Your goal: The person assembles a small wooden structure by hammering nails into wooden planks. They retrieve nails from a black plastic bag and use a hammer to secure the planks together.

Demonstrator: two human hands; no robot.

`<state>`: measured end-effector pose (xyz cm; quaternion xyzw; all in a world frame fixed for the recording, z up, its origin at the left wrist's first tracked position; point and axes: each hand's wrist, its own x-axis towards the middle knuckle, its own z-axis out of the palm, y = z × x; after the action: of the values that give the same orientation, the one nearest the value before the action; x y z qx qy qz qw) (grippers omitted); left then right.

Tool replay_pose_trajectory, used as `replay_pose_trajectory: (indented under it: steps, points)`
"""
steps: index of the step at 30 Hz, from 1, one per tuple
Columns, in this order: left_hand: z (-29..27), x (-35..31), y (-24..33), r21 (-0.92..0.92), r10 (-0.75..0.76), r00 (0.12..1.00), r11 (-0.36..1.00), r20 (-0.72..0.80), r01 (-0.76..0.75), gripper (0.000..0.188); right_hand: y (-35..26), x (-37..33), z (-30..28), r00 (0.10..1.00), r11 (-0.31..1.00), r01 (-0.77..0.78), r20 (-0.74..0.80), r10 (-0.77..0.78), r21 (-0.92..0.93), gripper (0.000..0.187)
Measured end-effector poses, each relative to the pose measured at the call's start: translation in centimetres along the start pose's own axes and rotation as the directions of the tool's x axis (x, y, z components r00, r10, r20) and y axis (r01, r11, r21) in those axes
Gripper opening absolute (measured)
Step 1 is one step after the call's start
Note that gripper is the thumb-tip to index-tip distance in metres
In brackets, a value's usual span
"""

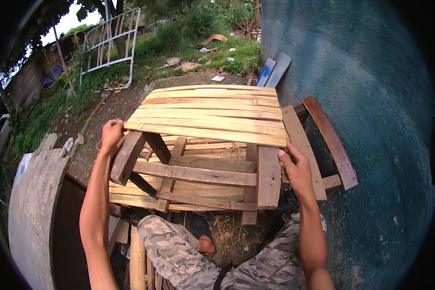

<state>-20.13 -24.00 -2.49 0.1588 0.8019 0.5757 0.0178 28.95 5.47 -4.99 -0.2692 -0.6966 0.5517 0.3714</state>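
A small wooden stool (208, 112) is in front of me, its top made of pale bamboo slats and its legs and rails of dark, worn wood. At the left end of the slats, my left hand (113, 134) grips the stool's edge with curled fingers. My right hand (296, 169) holds the right end, its thumb by the top of the leg and its other fingers partly hidden. Under the stool lies a larger bamboo-slat panel (123, 189) with dark wooden crosspieces; whether the stool's legs rest on it I cannot tell.
A rough blue-green wall (372, 145) rises on the right, with a wooden frame (329, 140) leaning near it. At the left stands a weathered board (36, 208). A white metal frame (134, 43) stands in the grass beyond. My camouflage-trousered legs (174, 246) are below the panel.
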Motion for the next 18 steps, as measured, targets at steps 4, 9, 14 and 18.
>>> replay_pose_trajectory:
  steps: [4,9,14,18]
  points:
    - [0.0,0.2,-0.3,0.005,-0.001,1.0,1.0,0.001,0.001,0.025,0.4,0.1,0.1,0.999,0.999,-0.036,0.005,0.036,0.008,0.05]
    - [0.0,0.1,-0.3,-0.027,-0.019,1.0,0.999,0.007,0.019,0.022,0.2,0.2,0.1,0.999,0.999,0.043,-0.007,-0.043,0.022,0.05]
    - [0.1,-0.2,0.0,-0.048,-0.025,0.999,0.998,0.021,0.026,0.018,-0.8,0.5,-0.6,0.997,0.994,-0.077,0.03,0.074,0.083,0.055]
    - [0.1,-0.1,0.0,-0.038,-0.039,0.999,0.999,0.004,0.04,0.018,-1.0,1.2,-1.1,0.993,0.987,-0.109,0.054,0.104,0.117,0.053]
